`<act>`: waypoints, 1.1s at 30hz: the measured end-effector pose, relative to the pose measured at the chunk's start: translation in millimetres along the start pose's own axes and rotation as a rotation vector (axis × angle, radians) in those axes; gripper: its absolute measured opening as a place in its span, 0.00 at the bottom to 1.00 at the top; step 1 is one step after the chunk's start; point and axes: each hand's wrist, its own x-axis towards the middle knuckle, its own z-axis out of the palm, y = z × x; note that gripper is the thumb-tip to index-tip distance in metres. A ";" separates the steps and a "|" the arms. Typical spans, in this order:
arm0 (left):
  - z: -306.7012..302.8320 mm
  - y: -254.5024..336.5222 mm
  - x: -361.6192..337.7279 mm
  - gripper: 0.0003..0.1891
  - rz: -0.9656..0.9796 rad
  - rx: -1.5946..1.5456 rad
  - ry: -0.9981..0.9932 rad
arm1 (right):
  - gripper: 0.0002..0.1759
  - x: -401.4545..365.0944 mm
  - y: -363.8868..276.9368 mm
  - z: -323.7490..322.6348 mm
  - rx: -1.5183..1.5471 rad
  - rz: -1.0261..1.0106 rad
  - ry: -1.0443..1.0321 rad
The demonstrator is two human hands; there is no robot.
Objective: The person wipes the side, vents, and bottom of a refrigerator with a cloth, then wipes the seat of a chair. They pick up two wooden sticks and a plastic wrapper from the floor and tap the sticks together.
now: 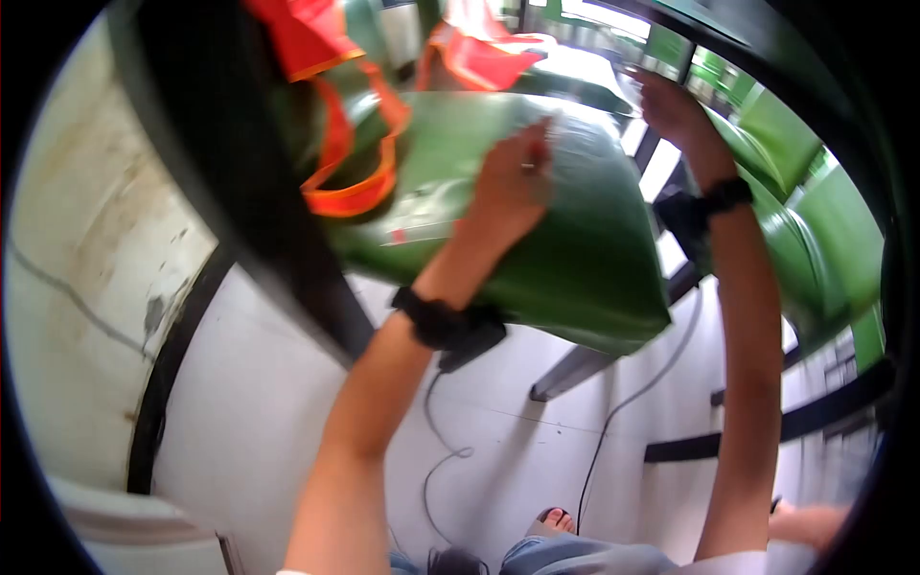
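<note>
My left hand (pixel 513 187), with a ring on one finger, is over a glossy green padded chair seat (pixel 594 268). Its fingers are curled together, and whatever may be between them is hidden. Beyond the seat's right edge, my right hand (pixel 674 110) is raised and smeared by motion; its fingers do not show clearly. Red cloth (pixel 305 38) with orange-edged straps hangs at the seat's left side. A second red cloth piece (pixel 479 57) lies farther back. Near my left wrist, a clear, shiny packet (pixel 422 218) with a small red mark rests on the seat.
Dark wrist devices (pixel 446 321) are on both my wrists, with thin cables trailing to the white floor (pixel 479 402). A dark chair frame (pixel 249 172) stands close on the left, before a stained wall (pixel 105 192). More green chairs (pixel 815 240) crowd the right.
</note>
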 end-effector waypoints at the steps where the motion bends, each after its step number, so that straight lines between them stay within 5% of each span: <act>1: -4.0 11.8 0.2 0.16 -0.134 -0.021 -0.040 | 0.09 2.1 -4.0 1.8 0.008 0.039 -0.051; 2: -5.8 15.9 1.3 0.16 -0.166 0.003 -0.067 | 0.09 2.2 -9.8 2.5 0.023 0.065 -0.109; 3: -5.8 20.6 -0.3 0.16 -0.190 0.014 -0.101 | 0.07 -10.9 -14.9 33.0 0.027 -0.040 0.094; 5: -8.6 26.8 0.0 0.15 -0.197 0.000 -0.097 | 0.07 -15.7 -28.9 48.5 0.099 -0.217 0.148; 7: -9.1 32.5 0.3 0.15 -0.209 -0.013 -0.089 | 0.15 -26.3 -30.1 51.9 0.150 -0.218 0.072; 9: -11.9 36.2 0.8 0.15 -0.230 -0.007 -0.077 | 0.14 -66.5 -24.1 101.5 0.088 -0.272 0.284; 11: -8.9 32.5 0.2 0.15 -0.201 0.017 -0.055 | 0.18 -120.4 -10.3 116.2 -0.228 -0.195 0.093; 12: -9.3 31.5 0.0 0.15 -0.185 0.035 -0.036 | 0.18 -154.1 -17.9 139.1 -0.321 -0.073 0.288; 14: -9.6 32.3 -1.3 0.16 -0.151 0.043 -0.005 | 0.18 -200.0 -8.7 147.2 -0.502 -0.357 0.475; 17: -8.3 39.1 -4.3 0.15 -0.165 0.082 -0.021 | 0.18 -247.3 3.1 169.6 -0.529 -0.350 0.586; 21: -13.9 59.9 -12.7 0.17 -0.207 -0.066 0.011 | 0.09 -290.2 45.5 187.2 -0.414 -0.200 0.291; 26: -46.1 92.7 -70.5 0.20 -0.086 -0.148 -0.116 | 0.12 -336.2 102.0 224.5 -0.236 -0.163 0.085; 29: -91.8 118.9 -126.1 0.25 -0.147 -0.134 -0.324 | 0.10 -357.4 118.0 236.5 -0.147 -0.048 -0.111; 33: -169.3 136.7 -199.4 0.33 -0.385 0.083 -0.934 | 0.07 -382.4 140.0 232.0 -0.230 0.160 -0.423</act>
